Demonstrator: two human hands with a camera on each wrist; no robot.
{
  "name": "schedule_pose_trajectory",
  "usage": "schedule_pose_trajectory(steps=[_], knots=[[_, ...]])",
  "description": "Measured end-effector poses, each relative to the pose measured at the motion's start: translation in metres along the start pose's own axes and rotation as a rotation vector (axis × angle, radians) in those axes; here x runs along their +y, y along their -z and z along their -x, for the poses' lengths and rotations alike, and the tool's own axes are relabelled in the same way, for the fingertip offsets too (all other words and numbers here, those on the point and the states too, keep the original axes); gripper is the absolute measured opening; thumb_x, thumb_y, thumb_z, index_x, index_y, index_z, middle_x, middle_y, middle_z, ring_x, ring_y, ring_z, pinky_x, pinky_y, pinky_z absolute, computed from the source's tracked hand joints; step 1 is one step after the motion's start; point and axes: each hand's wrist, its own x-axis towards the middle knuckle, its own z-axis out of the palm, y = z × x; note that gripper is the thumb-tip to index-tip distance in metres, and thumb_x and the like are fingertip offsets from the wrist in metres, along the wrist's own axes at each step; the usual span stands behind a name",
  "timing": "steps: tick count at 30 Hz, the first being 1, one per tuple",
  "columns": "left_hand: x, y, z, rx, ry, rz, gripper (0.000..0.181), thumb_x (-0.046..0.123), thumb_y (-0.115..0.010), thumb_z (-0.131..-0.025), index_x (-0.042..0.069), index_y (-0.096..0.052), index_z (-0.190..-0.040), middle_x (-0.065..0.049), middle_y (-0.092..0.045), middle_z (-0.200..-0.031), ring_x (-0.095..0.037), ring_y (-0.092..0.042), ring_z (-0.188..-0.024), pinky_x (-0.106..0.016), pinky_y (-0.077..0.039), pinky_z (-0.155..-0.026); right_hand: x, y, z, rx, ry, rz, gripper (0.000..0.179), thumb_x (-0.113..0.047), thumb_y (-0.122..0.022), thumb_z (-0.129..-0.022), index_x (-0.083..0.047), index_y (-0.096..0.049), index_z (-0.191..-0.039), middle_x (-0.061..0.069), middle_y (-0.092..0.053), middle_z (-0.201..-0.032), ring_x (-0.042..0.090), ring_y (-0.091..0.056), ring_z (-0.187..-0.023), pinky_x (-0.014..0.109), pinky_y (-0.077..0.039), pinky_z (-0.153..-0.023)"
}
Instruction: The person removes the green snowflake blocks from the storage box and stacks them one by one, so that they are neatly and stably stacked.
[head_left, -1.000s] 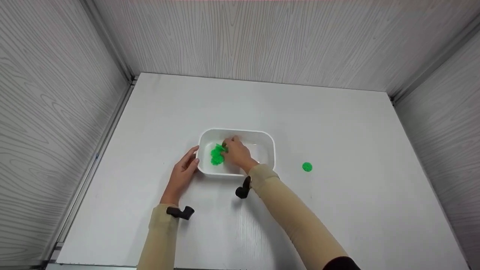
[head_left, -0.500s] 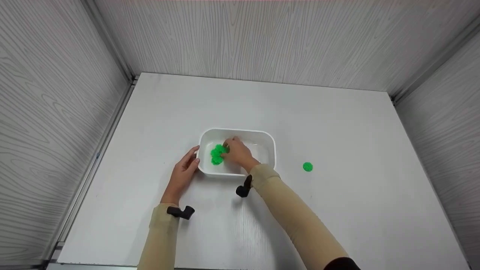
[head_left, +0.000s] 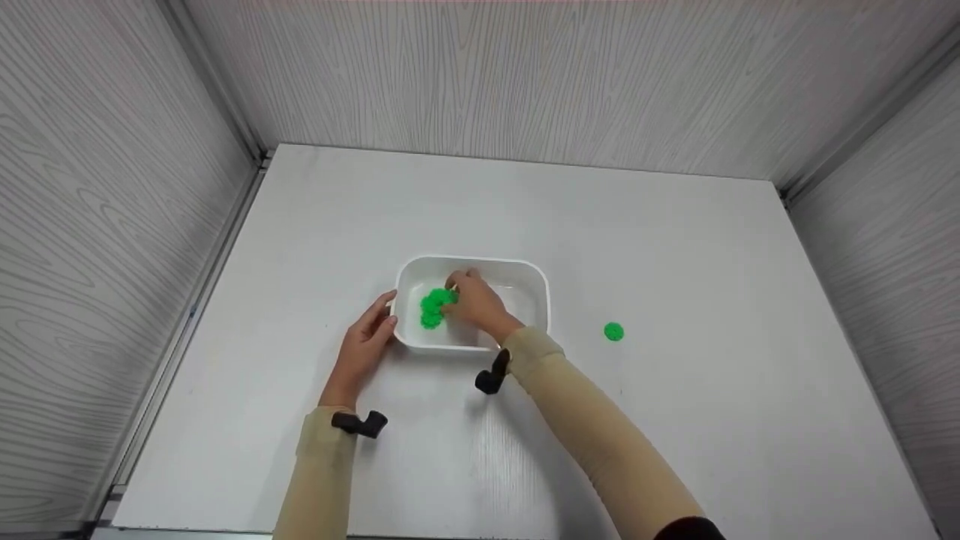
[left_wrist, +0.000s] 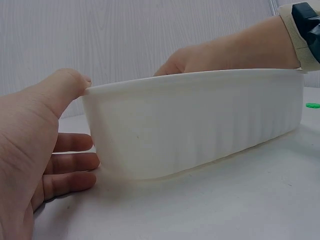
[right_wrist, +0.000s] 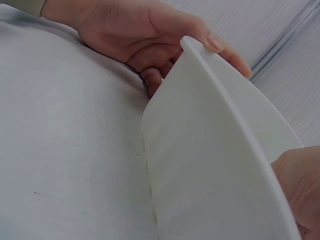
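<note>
A white plastic tub [head_left: 525, 300] with rounded corners stands mid-table. At its left end my left hand [head_left: 361, 352] grips it; in the left wrist view the thumb [left_wrist: 65, 87] lies on the rim and the other fingers meet the end wall. Several green discs [head_left: 431, 319] with notched edges lie bunched in the tub's left part. My right hand [head_left: 480, 304] reaches in over the near wall, fingers bent, and pinches a green disc [head_left: 442, 295] at the bunch's right side. The tub wall hides these fingertips in both wrist views.
One loose green disc [head_left: 613, 331] lies flat on the white table [head_left: 697, 420], right of the tub. Grey wood-grain panels [head_left: 525, 82] enclose the table at the back and both sides.
Beneath my right fingertips the green discs have shifted slightly and sit flatter than a second ago. The left hand and the tub keep their places.
</note>
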Motion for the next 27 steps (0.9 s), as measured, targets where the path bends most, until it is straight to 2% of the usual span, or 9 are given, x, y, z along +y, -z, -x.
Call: schedule_pose_trajectory(steps=[4, 7, 12, 16, 19, 23, 27], knots=[[0.001, 0.0, -0.001, -0.002, 0.003, 0.023, 0.043, 0.035, -0.056, -0.093, 0.033, -0.047, -0.136, -0.007, -0.057, -0.122, -0.022, -0.055, -0.1, -0.027, -0.046, -0.078, 0.001, 0.005, 0.004, 0.012, 0.021, 0.002, 0.038, -0.027, -0.073, -0.081, -0.012, -0.057, -0.112, 0.006, -0.05, -0.107, 0.019, -0.054, -0.095, 0.033, -0.044, -0.08], [0.005, 0.002, 0.0, -0.014, 0.005, 0.05, 0.045, 0.031, -0.056, -0.094, 0.027, -0.047, -0.138, -0.012, -0.057, -0.123, -0.027, -0.054, -0.1, -0.026, -0.046, -0.076, 0.001, 0.01, 0.008, 0.03, 0.048, -0.001, 0.039, -0.028, -0.073, -0.081, -0.012, -0.057, -0.113, 0.007, -0.052, -0.107, 0.02, -0.055, -0.095, 0.033, -0.045, -0.079], [0.023, 0.002, 0.006, -0.036, 0.011, 0.045, 0.047, 0.025, -0.054, -0.095, 0.017, -0.043, -0.141, -0.018, -0.054, -0.127, -0.033, -0.053, -0.108, -0.025, -0.045, -0.08, 0.0, 0.019, 0.015, 0.059, 0.08, -0.036, 0.038, -0.027, -0.073, -0.082, -0.013, -0.056, -0.112, 0.006, -0.052, -0.106, 0.02, -0.055, -0.094, 0.035, -0.045, -0.078], [0.033, 0.002, 0.008, -0.031, 0.014, 0.017, 0.046, 0.022, -0.053, -0.096, 0.016, -0.043, -0.14, -0.019, -0.054, -0.125, -0.034, -0.052, -0.107, -0.029, -0.045, -0.082, -0.001, 0.024, 0.022, 0.065, 0.106, -0.021, 0.036, -0.028, -0.072, -0.082, -0.015, -0.056, -0.111, 0.005, -0.052, -0.104, 0.02, -0.055, -0.093, 0.035, -0.046, -0.076], [0.022, 0.003, 0.004, -0.029, 0.022, 0.023, 0.046, 0.026, -0.054, -0.096, 0.022, -0.044, -0.14, -0.016, -0.054, -0.126, -0.031, -0.053, -0.106, -0.033, -0.045, -0.083, -0.001, 0.027, 0.027, 0.071, 0.128, -0.006, 0.035, -0.029, -0.072, -0.082, -0.016, -0.056, -0.111, 0.005, -0.053, -0.102, 0.02, -0.054, -0.092, 0.035, -0.046, -0.075], [0.004, 0.002, -0.001, -0.025, 0.015, 0.021, 0.047, 0.037, -0.054, -0.094, 0.031, -0.044, -0.139, -0.01, -0.055, -0.127, -0.025, -0.053, -0.106, -0.03, -0.045, -0.083, 0.002, 0.03, 0.035, 0.092, 0.167, 0.014, 0.035, -0.028, -0.072, -0.082, -0.016, -0.057, -0.111, 0.004, -0.053, -0.101, 0.02, -0.055, -0.091, 0.035, -0.046, -0.074], [0.003, 0.0, 0.0, -0.016, -0.01, -0.003, 0.047, 0.04, -0.053, -0.094, 0.031, -0.044, -0.139, -0.009, -0.056, -0.124, -0.025, -0.053, -0.104, -0.028, -0.045, -0.082, 0.006, 0.034, 0.044, 0.112, 0.202, 0.033, 0.034, -0.028, -0.072, -0.083, -0.016, -0.057, -0.111, 0.004, -0.053, -0.101, 0.021, -0.056, -0.093, 0.035, -0.047, -0.074]])
